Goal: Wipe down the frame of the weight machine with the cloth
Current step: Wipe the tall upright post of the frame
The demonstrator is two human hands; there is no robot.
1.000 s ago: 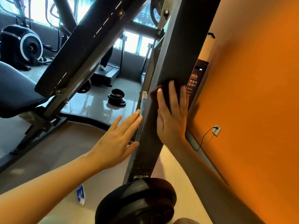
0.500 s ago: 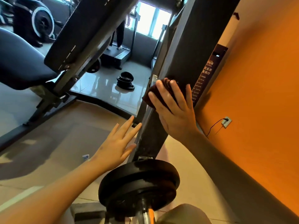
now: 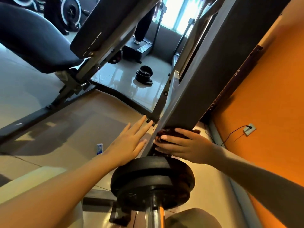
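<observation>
Wiping frame [image 3: 205, 79] at low end | right hand [image 3: 185, 146] grips cloth [image 3: 166, 134] there | left hand [image 3: 130, 143] flat, holding nothing | risk: knuckles may hit weight plates [image 3: 153, 176] just below

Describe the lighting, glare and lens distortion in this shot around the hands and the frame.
Head view: the window is blown out and glares off the glossy floor; the frame and the right hand holding the cloth sit in shadow, the left hand is brightly lit; wide-angle distortion bows straight edges.
</observation>
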